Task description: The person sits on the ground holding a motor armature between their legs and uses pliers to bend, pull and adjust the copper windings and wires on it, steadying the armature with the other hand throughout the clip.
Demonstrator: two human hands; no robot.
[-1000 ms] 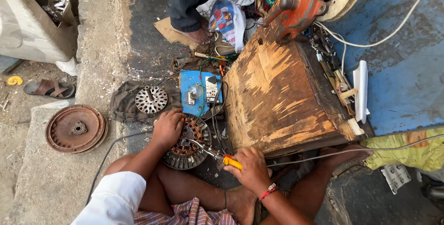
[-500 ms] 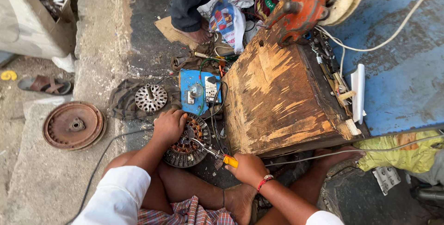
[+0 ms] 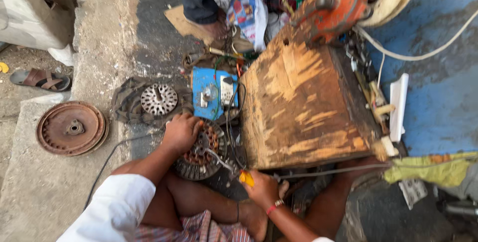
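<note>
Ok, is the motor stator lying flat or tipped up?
Flat: the stator lies face up on the ground, copper windings showing, left hand resting on its rim.

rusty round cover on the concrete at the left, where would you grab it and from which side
Take the rusty round cover by its outer rim, from the open left edge. It lies flat, its centre hub is too small for a sure grip, and cloth crowds its right side. Both hands are busy: left hand on the motor stator, right hand holding a yellow-handled tool.

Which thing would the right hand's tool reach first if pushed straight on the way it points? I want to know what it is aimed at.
The right hand holds a yellow-handled tool whose metal shaft slants up-left; its tip seems already at the copper-wound motor stator, which the left hand steadies. Depth is unclear.
</note>
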